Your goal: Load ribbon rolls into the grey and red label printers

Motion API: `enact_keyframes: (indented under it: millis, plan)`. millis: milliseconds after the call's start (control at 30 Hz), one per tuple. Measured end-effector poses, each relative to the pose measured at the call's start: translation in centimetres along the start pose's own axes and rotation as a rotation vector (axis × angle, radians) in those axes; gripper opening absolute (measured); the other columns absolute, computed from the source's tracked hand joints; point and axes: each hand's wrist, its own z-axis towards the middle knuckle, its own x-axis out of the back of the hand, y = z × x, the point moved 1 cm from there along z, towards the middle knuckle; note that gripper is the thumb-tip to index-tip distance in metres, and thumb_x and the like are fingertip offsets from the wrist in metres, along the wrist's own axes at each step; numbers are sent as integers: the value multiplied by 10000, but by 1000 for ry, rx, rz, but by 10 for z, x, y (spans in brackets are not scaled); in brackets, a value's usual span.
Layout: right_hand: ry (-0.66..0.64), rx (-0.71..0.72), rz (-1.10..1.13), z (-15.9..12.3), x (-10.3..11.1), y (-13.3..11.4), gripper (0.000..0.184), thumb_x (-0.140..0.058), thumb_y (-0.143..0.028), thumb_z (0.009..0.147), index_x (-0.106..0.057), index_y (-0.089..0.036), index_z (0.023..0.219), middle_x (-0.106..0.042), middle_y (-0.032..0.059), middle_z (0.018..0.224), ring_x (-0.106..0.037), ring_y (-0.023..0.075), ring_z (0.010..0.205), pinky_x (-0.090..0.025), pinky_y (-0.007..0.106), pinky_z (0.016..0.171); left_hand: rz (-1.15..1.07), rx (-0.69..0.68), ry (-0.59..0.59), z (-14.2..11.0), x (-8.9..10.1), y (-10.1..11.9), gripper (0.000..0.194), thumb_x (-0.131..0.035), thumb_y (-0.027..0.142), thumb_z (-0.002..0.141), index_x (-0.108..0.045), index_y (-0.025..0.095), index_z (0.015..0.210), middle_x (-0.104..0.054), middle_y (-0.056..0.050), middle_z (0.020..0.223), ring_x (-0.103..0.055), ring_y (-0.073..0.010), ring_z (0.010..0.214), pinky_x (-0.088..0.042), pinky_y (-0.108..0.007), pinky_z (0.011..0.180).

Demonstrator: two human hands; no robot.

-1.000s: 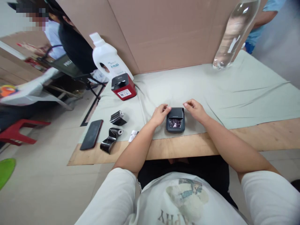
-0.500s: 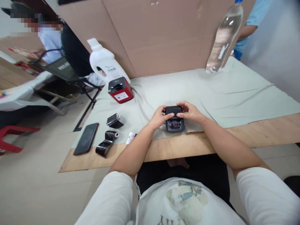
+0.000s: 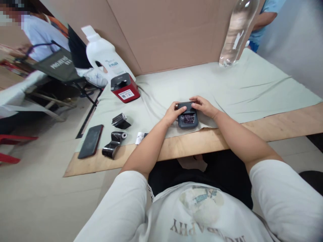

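A small dark box-shaped device, which looks like a portable label printer, lies on the cloth near the table's front edge. Its near half has a shiny dark window; a flat black cover lies over the far half. My left hand grips the device's left side, thumb on the cover and fingers curled at the edge. From the right, my right hand holds the cover, its thumb on top and fingers around the far edge. Some fingertips are hidden. To the left lie a shiny black film roll and a partly unwound one.
A phone lies at the left edge, and small white pieces sit beside my left forearm. Behind stand a red-and-black box, a white jug and a clear bottle against the cardboard panel. Other people are beyond.
The camera view has shifted, so the table and everything on it appear higher. My hands keep hold of the device, and its cover now appears flatter against the body.
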Motion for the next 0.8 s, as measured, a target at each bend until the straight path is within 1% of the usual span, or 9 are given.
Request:
enact_keyframes:
  millis: [67, 200, 333, 433, 500, 567, 633, 700, 800]
  plan:
    - [1, -12, 6, 0, 1, -1, 679, -684, -772, 605, -612, -264, 1050, -654, 68, 1080, -602, 256, 992, -532, 453, 867, -14, -5, -3, 1, -1, -1, 529, -758, 503, 693, -556, 198, 1075, -647, -42, 946, -620, -183, 885, -493, -308, 806]
    - [8, -17, 8, 1, 1, 1, 660, -678, -764, 624, -614, -239, 1020, -659, 61, 962, -603, 240, 912, -548, 422, 788, -24, -2, -13, 1, 0, -1, 537, -758, 506, 689, -544, 193, 1069, -642, -41, 928, -619, -183, 873, -490, -310, 801]
    - [-20, -38, 20, 1, 2, -1, 674, -728, -711, 613, -606, -220, 1057, -653, 73, 959, -616, 237, 867, -556, 408, 728, -5, -20, -12, -3, 1, 1, 552, -766, 503, 675, -541, 193, 1072, -647, -50, 956, -619, -197, 916, -488, -327, 832]
    - [-94, -73, 36, -4, 2, -7, 701, -762, -645, 617, -574, -235, 1154, -661, 70, 976, -635, 239, 851, -564, 388, 675, -26, -120, 33, -7, 0, 5, 621, -796, 505, 631, -531, 199, 1102, -639, -74, 1067, -608, -212, 1007, -478, -337, 889]
    - [-158, -77, 69, -8, -1, -13, 761, -790, -582, 622, -514, -255, 1251, -672, 67, 994, -648, 242, 864, -571, 381, 671, -60, -189, 87, -9, -2, 9, 704, -816, 513, 594, -510, 203, 1147, -614, -93, 1149, -595, -222, 1060, -469, -344, 923]
    - [-186, -96, 114, -11, -4, -17, 821, -801, -537, 633, -443, -264, 1320, -679, 67, 1000, -662, 245, 862, -579, 392, 674, -109, -201, 145, -10, -5, 11, 782, -828, 527, 564, -481, 206, 1187, -590, -108, 1199, -582, -233, 1101, -463, -356, 948]
    - [-169, -135, 160, -13, -8, -18, 822, -795, -518, 652, -415, -256, 1332, -682, 73, 995, -673, 251, 851, -585, 418, 680, -189, -139, 133, -11, -7, 12, 812, -810, 561, 573, -453, 215, 1216, -589, -113, 1197, -586, -243, 1105, -477, -378, 939]
    - [-137, -164, 195, -14, -11, -18, 762, -784, -509, 674, -435, -245, 1298, -683, 86, 1011, -678, 264, 878, -590, 446, 710, -278, -32, 47, -12, -9, 12, 824, -792, 573, 597, -418, 246, 1254, -601, -99, 1169, -609, -245, 1060, -508, -394, 883]
    - [-111, -181, 230, -12, -13, -18, 650, -753, -518, 708, -486, -227, 1225, -676, 107, 1050, -668, 277, 962, -586, 460, 782, -354, 73, -45, -18, -8, 14, 850, -817, 511, 595, -373, 303, 1290, -594, -72, 1176, -635, -231, 978, -534, -375, 788]
